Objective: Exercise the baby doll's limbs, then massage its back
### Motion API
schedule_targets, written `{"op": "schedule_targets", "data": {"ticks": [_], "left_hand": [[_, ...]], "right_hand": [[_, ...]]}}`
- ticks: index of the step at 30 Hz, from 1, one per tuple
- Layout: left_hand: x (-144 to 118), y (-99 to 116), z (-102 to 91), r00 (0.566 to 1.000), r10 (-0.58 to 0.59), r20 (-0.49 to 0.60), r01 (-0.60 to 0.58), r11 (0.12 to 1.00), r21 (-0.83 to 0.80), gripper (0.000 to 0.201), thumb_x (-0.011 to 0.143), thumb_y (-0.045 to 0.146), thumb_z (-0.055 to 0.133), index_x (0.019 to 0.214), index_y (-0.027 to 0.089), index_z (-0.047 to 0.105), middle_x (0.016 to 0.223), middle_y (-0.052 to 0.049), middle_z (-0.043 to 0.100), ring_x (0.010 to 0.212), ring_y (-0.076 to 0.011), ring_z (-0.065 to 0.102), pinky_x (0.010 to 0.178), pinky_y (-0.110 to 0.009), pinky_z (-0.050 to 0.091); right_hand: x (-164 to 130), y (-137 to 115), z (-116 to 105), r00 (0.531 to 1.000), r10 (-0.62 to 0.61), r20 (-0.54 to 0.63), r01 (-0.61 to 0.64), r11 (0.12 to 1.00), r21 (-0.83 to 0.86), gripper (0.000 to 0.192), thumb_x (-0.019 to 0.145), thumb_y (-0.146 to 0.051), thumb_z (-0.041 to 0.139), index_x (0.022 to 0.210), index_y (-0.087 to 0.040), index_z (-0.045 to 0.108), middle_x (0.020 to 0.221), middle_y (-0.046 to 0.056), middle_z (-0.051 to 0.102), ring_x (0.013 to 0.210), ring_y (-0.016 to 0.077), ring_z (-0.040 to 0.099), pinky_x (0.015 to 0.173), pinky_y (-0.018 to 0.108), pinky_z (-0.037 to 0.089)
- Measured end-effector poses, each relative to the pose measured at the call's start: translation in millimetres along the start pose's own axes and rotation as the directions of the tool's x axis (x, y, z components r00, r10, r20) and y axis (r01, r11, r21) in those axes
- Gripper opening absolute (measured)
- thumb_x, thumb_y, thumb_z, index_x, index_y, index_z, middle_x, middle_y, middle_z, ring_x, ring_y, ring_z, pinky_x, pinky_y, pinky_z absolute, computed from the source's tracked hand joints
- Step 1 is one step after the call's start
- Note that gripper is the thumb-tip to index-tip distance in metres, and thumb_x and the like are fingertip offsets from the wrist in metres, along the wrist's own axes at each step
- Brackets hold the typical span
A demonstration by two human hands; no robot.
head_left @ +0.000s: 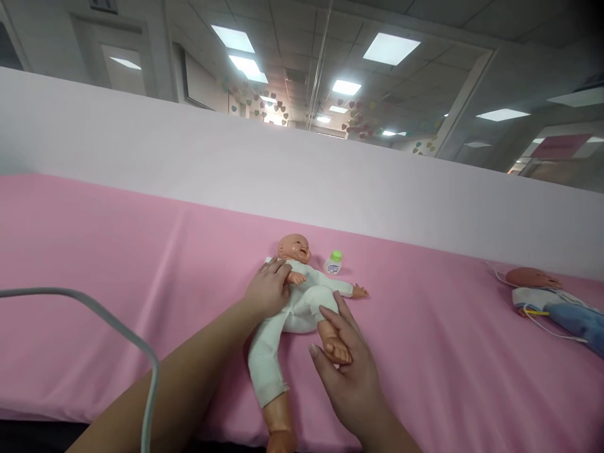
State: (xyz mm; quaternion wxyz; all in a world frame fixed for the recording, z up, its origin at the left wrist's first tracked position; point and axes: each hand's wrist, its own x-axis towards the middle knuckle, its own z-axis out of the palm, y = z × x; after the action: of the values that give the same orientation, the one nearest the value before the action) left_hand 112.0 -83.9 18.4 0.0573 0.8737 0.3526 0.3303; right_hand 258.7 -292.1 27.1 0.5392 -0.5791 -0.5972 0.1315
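Note:
A baby doll [304,314] in a white suit lies on its back on the pink sheet, its head [293,247] toward the wall. My left hand [270,288] is closed over the doll's arm at its side, and the doll's small hand pokes out beyond my fingers. One doll leg stretches straight toward me; the other is bent at the knee. My right hand [353,368] is beside the bent leg, fingers extended along its outer side and thumb apart, with the bare foot [336,350] against the palm. A small clear bottle with a green cap [334,262] stands near the doll's shoulder.
The pink-covered surface [438,340] meets a low white wall [302,170] with glass above it. A second doll in blue and white [561,308], with thin white cords around it, lies at the right. A grey cable [113,328] loops across the lower left.

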Motion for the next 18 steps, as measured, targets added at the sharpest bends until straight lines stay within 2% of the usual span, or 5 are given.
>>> {"op": "schedule_targets", "data": {"ticks": [4,7,11,14,18], "left_hand": [[-2,2,-4.7,0.994,0.037,0.103,-0.041,0.999,0.033,0.055,0.082,0.015,0.059,0.137,0.019,0.062,0.154,-0.016,0.057,0.150,-0.0383,0.043,0.125,-0.059,0.029],[-2,2,-9.5,0.986,0.053,0.158,-0.055,0.998,0.010,0.061,0.078,0.016,0.064,0.139,0.023,0.062,0.159,-0.014,0.052,0.153,-0.0401,0.037,0.125,-0.061,0.028],[-2,-5,-8.9,0.990,0.044,0.134,-0.030,0.995,-0.100,0.060,0.078,0.018,0.068,0.137,0.027,0.065,0.160,-0.013,0.050,0.154,-0.0382,0.036,0.124,-0.060,0.030],[-1,-13,-5.6,0.992,-0.123,0.008,0.121,0.969,-0.214,0.052,0.083,0.028,0.070,0.135,0.028,0.067,0.163,-0.013,0.044,0.154,-0.0396,0.034,0.120,-0.059,0.037],[8,-26,-5.3,0.895,-0.426,-0.133,0.294,0.787,-0.543,0.031,0.086,0.033,0.068,0.115,0.026,0.073,0.140,-0.011,0.064,0.137,-0.0354,0.056,0.108,-0.048,0.051]], "right_hand": [[18,0,8,0.999,0.024,0.040,-0.025,1.000,0.020,0.052,0.090,-0.029,0.069,0.142,-0.030,0.063,0.171,0.009,0.032,0.154,0.0320,0.038,0.110,0.047,0.054],[27,2,13,0.999,0.026,0.023,-0.027,0.999,0.025,0.051,0.089,-0.031,0.070,0.140,-0.029,0.065,0.169,0.010,0.035,0.154,0.0322,0.038,0.113,0.050,0.050],[28,3,11,0.999,0.032,0.029,-0.033,0.999,0.027,0.051,0.089,-0.031,0.071,0.140,-0.030,0.065,0.169,0.009,0.035,0.155,0.0316,0.037,0.117,0.051,0.047],[18,3,1,0.999,0.027,0.025,-0.027,1.000,0.000,0.052,0.089,-0.031,0.072,0.141,-0.032,0.064,0.169,0.008,0.037,0.154,0.0327,0.038,0.118,0.052,0.046],[-6,10,-14,1.000,0.003,0.006,-0.003,1.000,-0.027,0.053,0.091,-0.030,0.071,0.143,-0.032,0.062,0.168,0.008,0.037,0.153,0.0339,0.039,0.118,0.053,0.046]]}}
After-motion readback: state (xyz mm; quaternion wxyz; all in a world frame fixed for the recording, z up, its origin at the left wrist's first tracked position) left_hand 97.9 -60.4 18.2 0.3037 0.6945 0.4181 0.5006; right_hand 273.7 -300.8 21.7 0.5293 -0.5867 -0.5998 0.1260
